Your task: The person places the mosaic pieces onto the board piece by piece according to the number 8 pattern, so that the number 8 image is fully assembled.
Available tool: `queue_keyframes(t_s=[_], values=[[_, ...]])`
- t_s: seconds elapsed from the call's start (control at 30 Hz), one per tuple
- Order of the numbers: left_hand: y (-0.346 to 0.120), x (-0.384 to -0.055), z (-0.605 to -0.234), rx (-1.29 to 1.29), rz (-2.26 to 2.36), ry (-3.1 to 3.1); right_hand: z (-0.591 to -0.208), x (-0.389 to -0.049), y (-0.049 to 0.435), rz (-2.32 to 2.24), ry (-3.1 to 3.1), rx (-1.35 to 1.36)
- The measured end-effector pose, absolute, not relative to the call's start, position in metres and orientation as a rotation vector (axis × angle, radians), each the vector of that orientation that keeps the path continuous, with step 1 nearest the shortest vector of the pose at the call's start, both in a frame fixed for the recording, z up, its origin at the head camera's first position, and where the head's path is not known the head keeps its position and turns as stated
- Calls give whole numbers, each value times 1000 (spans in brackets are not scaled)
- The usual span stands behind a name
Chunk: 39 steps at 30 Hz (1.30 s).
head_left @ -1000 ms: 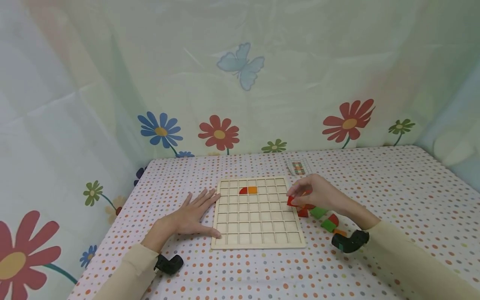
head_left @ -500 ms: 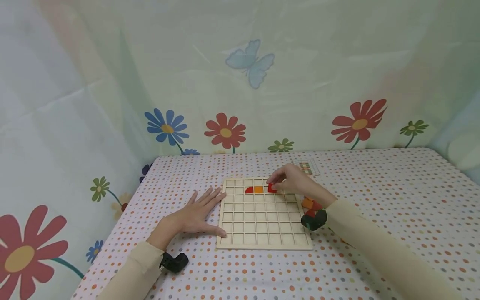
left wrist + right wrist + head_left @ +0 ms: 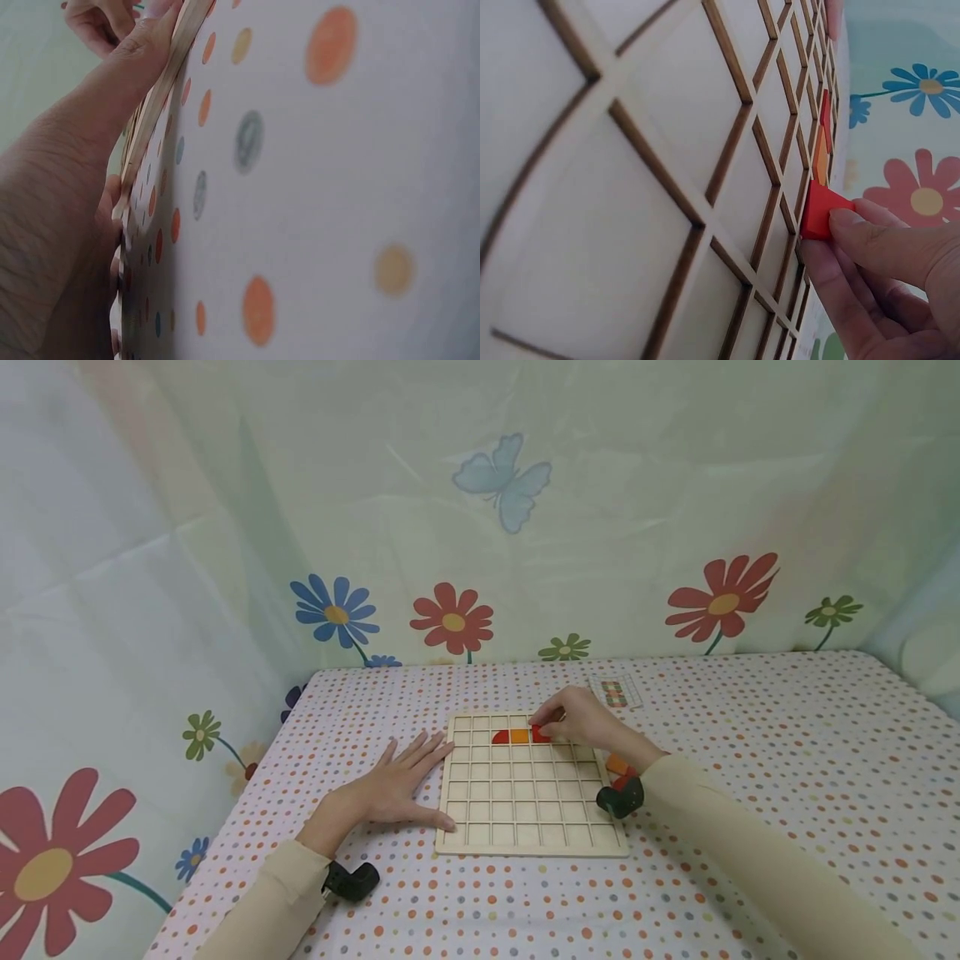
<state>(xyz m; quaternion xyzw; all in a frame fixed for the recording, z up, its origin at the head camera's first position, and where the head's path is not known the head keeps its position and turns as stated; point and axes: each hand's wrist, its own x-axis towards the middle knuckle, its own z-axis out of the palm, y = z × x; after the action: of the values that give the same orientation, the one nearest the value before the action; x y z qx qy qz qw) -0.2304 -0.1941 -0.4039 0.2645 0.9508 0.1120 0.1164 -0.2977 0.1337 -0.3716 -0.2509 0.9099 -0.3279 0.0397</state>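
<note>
Fingers of the right hand pinch a red tile.

Dotted tablecloth: wooden grid board; printed card beyond; orange, red pieces alongside.

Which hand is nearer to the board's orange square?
Right. The right hand holds a red piece beside the orange square; the left hand is farther, at the board's left edge.

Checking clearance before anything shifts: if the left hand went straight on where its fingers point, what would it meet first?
Most likely the grid board: the left hand has its thumb on the rim and its index fingertip at the left edge, though contact there is hard to judge.
</note>
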Motion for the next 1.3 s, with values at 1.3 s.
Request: queue_keyframes(t_s=[1.3], values=[[-197, -232, -406, 799, 340, 2777, -372, -294, 122, -824, 2870, -683]])
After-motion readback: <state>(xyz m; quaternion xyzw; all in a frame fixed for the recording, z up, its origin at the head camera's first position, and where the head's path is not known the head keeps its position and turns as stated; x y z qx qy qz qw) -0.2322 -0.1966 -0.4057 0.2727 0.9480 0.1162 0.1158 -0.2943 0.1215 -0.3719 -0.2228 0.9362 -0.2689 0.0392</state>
